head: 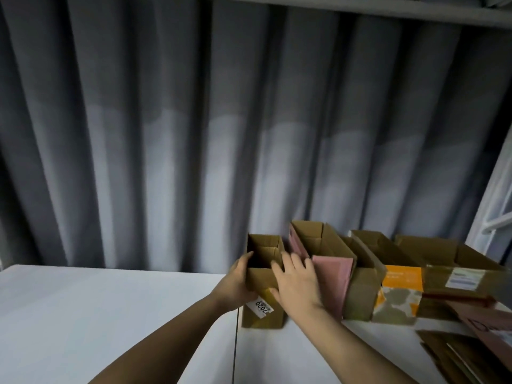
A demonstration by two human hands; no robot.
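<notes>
1. At the left end of the box row, on the white table (110, 314), the small open box (259, 278) stands upright. The left hand (238, 281) wraps its left wall, thumb up at the rim. The right hand (297, 284) spreads over the near-right corner, fingers across the top edge, thumb on the front face. Both hands hold it. The view is blurred, so I can't tell whether the right fingertips hook inside.
2. Crush: the walls are thin and the top is open. Squeezing from both sides would probably bow the walls and push the box out of square.
3. Neighbour: the right hand sits just beside the pink flap (331, 275) of the next box. A sideways shove could catch that flap and tip it. The boxes beyond are packed close, so they would likely shift too.
4. Bottom: it isn't visible. Lifting by the walls alone may let it drop open if it is untaped.
5. Label (260, 307): it sits crooked, low on the front by the left wrist. A sliding palm could scuff or peel it.
6. Table seam (235, 342): it runs just left of the base. Dragging the box leftward could snag an edge and tip it.
</notes>
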